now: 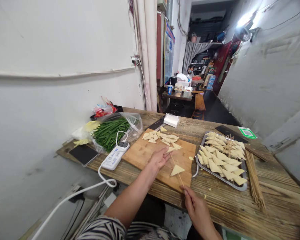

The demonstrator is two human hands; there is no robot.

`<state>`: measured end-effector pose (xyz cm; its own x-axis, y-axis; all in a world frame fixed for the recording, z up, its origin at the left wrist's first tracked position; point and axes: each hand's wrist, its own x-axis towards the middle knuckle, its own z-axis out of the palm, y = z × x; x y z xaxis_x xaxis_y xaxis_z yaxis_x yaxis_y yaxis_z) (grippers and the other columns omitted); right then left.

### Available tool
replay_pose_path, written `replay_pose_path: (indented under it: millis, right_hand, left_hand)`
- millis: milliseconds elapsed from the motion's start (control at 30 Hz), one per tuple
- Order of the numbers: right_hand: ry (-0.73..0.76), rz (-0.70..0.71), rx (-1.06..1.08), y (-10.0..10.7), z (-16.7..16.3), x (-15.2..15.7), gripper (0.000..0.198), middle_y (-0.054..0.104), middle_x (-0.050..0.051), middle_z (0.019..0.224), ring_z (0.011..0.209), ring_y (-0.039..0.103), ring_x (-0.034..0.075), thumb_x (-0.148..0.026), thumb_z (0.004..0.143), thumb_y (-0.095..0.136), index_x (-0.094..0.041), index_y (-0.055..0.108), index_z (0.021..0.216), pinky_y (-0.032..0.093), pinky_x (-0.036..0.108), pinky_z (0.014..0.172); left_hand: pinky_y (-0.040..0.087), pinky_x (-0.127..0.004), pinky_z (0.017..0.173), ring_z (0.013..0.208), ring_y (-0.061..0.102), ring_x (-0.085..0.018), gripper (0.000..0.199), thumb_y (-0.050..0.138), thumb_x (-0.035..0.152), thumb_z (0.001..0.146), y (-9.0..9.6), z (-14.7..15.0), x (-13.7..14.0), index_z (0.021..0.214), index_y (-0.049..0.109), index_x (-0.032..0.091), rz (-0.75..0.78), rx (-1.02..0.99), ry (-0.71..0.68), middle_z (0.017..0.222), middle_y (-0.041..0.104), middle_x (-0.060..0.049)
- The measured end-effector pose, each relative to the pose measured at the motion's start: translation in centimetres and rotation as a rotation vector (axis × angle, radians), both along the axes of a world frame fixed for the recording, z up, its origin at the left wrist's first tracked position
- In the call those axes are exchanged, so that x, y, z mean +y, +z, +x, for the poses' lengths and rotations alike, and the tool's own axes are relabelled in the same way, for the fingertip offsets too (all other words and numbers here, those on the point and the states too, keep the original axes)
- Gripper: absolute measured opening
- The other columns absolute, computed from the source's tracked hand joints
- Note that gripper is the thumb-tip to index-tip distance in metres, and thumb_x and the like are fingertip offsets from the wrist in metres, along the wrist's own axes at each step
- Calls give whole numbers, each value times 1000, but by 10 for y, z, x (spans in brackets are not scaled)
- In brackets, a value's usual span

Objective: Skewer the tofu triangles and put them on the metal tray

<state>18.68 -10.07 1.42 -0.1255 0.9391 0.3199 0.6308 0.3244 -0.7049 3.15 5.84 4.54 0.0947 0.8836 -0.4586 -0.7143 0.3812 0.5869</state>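
Chives [109,132] in a bag lie far left, clear of the board [142,154]; the left hand [159,158] rests flat there, fingers pinching a tofu triangle [170,149] at the skewer [176,171] tip; the right hand [196,204], low, grips the skewer's butt, steadying it; finished pieces fill the tray [241,187].

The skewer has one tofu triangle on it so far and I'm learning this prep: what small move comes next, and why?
Probably push the triangle under the left hand onto the tip of the bamboo skewer. The right hand pinches the skewer's near end, one tofu triangle already sits on it, and its tip points at the left fingers on the cutting board.
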Motion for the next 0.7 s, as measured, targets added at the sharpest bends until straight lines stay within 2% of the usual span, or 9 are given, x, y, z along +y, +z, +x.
replay_pose_path:
  millis: [400, 700]
  right_hand:
    - [-15, 0, -16, -1, -1, -1, 44, 66, 16, 95, 86, 64, 20, -35, 91, 28, -8, 59, 105, 51, 26, 72]
    - [-38, -16, -11, 0, -2, -1, 44, 67, 16, 93, 81, 65, 20, -35, 91, 28, -8, 59, 105, 51, 25, 70]
  left_hand:
    - [51, -32, 80, 73, 64, -15, 7, 59, 5, 72, -3, 3, -3, 76, 57, 9, 52, 5, -8, 79, 64, -8]
    - [51, -34, 80, 73, 63, -15, 5, 58, 5, 72, 2, 5, -9, 74, 55, 9, 83, 25, -27, 79, 64, -8]
